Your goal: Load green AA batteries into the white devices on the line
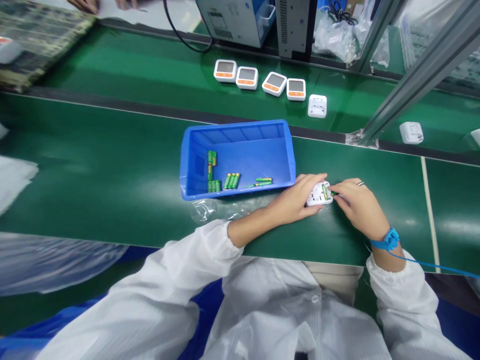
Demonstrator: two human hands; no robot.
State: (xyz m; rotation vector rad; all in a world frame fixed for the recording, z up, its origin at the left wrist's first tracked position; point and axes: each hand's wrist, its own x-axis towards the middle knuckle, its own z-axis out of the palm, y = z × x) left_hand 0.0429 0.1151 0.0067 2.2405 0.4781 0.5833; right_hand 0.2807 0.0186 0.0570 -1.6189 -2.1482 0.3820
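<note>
My left hand (294, 200) grips a small white device (314, 195) that lies back side up on the green bench, its battery compartment uncovered. One green battery (325, 192) sits in that compartment. At the device's right edge, my right hand (354, 202) pinches another green battery (333, 193), mostly hidden by the fingertips. A blue band with a cord circles my right wrist. Just left of my left hand stands a blue bin (240, 192) with several green batteries (231, 180) in it, some grouped at its left end and a few lying near the right.
Beyond the bench edge, several white devices with screens and orange buttons (246, 78) stand in a row. White devices (317, 106) lie back up farther right. A metal post (407, 80) rises at the right. Clear plastic film (210, 210) lies before the bin. Another person's hands (88, 5) show top left.
</note>
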